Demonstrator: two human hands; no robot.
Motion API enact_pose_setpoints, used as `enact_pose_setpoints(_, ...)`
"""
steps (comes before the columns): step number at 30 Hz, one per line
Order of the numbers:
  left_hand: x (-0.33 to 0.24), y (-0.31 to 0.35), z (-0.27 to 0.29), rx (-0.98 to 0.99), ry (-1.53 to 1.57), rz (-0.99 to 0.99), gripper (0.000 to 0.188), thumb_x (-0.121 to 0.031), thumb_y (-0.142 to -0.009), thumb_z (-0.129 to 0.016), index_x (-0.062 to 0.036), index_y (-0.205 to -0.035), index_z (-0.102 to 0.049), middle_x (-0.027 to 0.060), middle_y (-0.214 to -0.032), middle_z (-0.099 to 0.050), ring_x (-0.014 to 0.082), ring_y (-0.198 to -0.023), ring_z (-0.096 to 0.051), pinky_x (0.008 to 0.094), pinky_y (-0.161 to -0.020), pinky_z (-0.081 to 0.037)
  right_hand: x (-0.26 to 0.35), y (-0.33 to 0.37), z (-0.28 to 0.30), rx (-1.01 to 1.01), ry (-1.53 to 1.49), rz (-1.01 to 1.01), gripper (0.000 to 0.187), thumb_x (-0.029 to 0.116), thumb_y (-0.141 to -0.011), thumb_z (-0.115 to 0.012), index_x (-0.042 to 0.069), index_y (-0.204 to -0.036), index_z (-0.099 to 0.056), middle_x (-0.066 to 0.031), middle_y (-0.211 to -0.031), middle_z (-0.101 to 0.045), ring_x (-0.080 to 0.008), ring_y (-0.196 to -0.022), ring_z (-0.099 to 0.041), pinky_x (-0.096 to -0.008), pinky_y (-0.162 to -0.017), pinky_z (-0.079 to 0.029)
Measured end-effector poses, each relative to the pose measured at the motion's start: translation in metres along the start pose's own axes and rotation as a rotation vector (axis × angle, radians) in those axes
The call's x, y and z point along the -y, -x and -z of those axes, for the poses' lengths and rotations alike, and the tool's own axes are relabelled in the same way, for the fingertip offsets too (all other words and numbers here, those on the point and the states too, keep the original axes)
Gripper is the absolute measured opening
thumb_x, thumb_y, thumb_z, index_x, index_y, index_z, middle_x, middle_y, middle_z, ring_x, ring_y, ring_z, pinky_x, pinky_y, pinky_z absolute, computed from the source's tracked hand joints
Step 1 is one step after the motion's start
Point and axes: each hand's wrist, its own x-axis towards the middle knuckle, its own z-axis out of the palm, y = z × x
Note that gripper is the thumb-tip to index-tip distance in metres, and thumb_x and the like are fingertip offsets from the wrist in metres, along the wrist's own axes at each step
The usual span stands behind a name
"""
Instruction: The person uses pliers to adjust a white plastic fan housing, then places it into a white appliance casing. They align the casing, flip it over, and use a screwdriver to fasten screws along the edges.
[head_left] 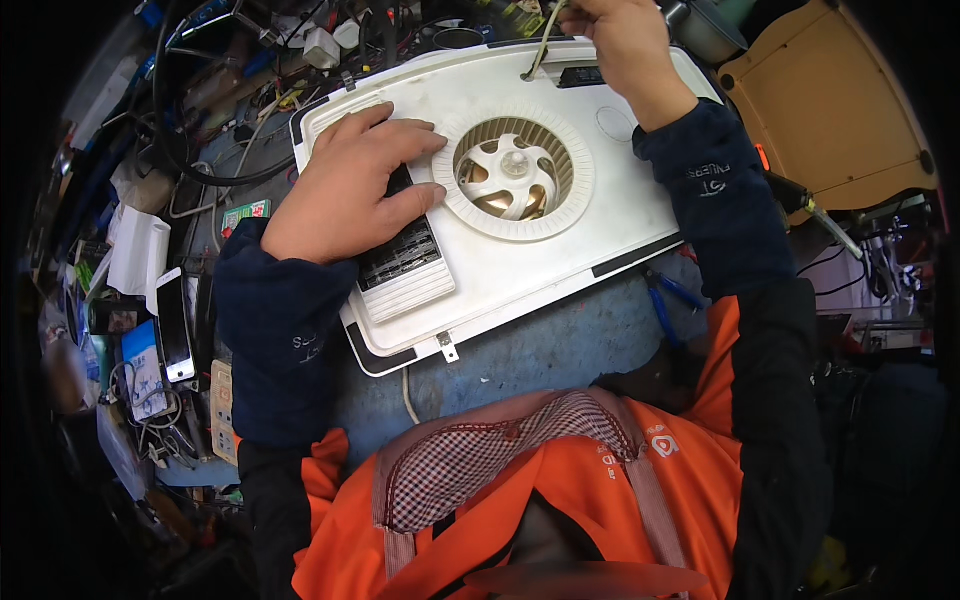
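- Lying nearest to the person's orange garment (620,520) is the blue bench (510,350); a pale cord (408,395) comes out there from under the appliance, and blue-handled pliers (661,312) rest beside its near edge, not in use.
- The appliance, a white blower housing (620,190), lies on the bench in front of the person, a little slanted, with a small metal bracket (447,347) at its near edge.
- The left hand (350,190) rests on the left part of this housing, over the slatted grille (410,295). Its grip encloses nothing: the fingers are spread, and the fingertips reach the white ring (570,190) of the round opening.
- Inside this opening sits the white fan wheel (515,165), uncovered. It seems already in place, but I cannot tell if it is fastened.
- Farther away, the right hand (635,55) has its grip pinched on a light cable (543,48), which rises from a hole in the housing. The cable is already passed through; its arranging looks unfinished, in my judgement. Its other end is not visible.
- Beyond the far right corner stands a brown tray (820,110).
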Motion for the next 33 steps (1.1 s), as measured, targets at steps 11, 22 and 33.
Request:
enact_pose_setpoints(11,-0.003,-0.001,-0.004,-0.037,-0.013,-0.016,0.045,-0.026,-0.093,-0.076,-0.0121,-0.136,-0.069,0.0102,-0.146,-0.067,0.0446,-0.148,-0.046,0.0505,-0.122,-0.035,-0.026,0.007,0.024,0.684,0.929,0.528,0.032,0.010,-0.092,-0.068,0.003,-0.123,-0.071,-0.0187,-0.116,-0.068,-0.0376,-0.112,-0.065,-0.0439,-0.096,-0.053)
enact_pose_setpoints(22,-0.001,0.000,-0.003,-0.032,0.032,0.002,0.045,-0.027,-0.093,-0.077,-0.0122,-0.135,-0.069,0.0099,-0.146,-0.066,0.0439,-0.149,-0.045,0.0497,-0.122,-0.035,0.014,0.021,0.016,0.540,1.198,0.589,0.020,0.004,-0.092,-0.066,0.004,-0.111,-0.069,-0.0186,-0.109,-0.069,-0.0416,-0.105,-0.065,-0.0471,-0.091,-0.053)
enact_pose_setpoints(33,-0.002,0.001,-0.005,-0.031,0.033,0.006,0.045,-0.027,-0.093,-0.077,-0.0127,-0.135,-0.069,0.0094,-0.147,-0.065,0.0432,-0.149,-0.044,0.0499,-0.123,-0.033,0.010,0.023,0.009,0.372,0.564,0.105,0.041,0.030,-0.099,-0.075,0.004,-0.130,-0.070,-0.0059,-0.099,-0.074,-0.0168,-0.091,-0.070,-0.0319,-0.081,-0.056)
